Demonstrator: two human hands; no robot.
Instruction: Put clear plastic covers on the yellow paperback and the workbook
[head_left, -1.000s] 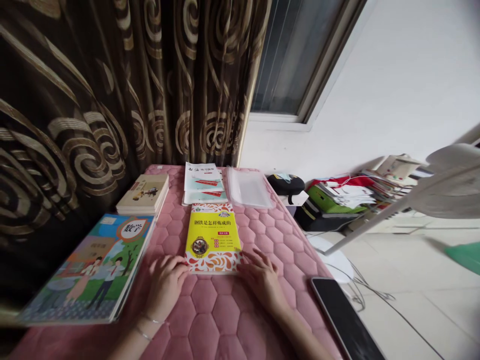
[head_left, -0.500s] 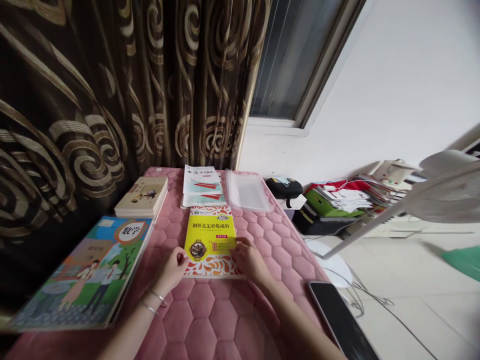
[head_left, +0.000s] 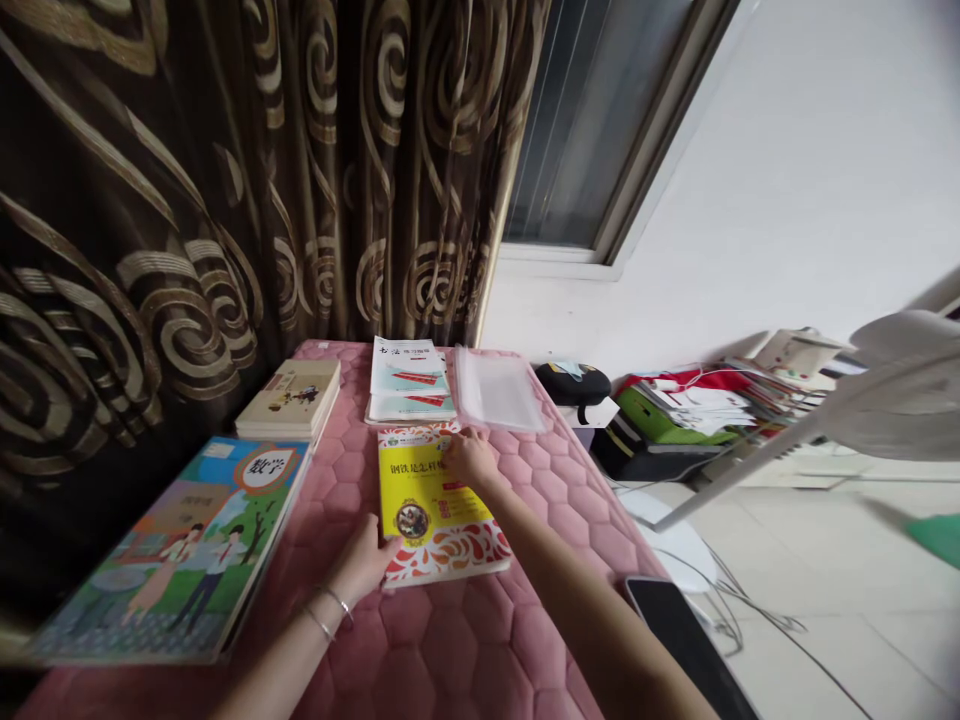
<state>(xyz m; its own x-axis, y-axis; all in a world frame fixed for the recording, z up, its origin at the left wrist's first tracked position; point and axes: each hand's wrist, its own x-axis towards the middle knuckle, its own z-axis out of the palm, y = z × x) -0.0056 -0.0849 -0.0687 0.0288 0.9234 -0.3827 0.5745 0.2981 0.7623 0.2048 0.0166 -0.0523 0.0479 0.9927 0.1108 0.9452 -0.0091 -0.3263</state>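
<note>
A yellow paperback book (head_left: 420, 490) with red-and-white patterned bands lies on the pink quilted bed mat (head_left: 420, 655), slightly turned. My left hand (head_left: 367, 560) pinches its lower left edge, thumb on the cover and the other fingers mostly hidden. At the upper right corner, my right hand (head_left: 471, 460) is closed on the book's edge, covering part of the title. Just beyond the book are white-and-teal calligraphy workbooks (head_left: 411, 375) in a pile. Beside them is a stack of clear plastic book covers (head_left: 502, 392).
At left lie a blue-green maths textbook (head_left: 180, 550) on a pile and a stack of beige books (head_left: 291, 395). A phone (head_left: 686, 640) rests at the mat's right edge. Beyond stand a white fan (head_left: 885, 385), a black case (head_left: 574, 382) and floor cables. A patterned curtain (head_left: 300, 180) hangs behind.
My right hand has moved from the book's lower right edge up to its top right corner. The book has come slightly nearer and turned a little. My left hand has stayed at its left edge.
</note>
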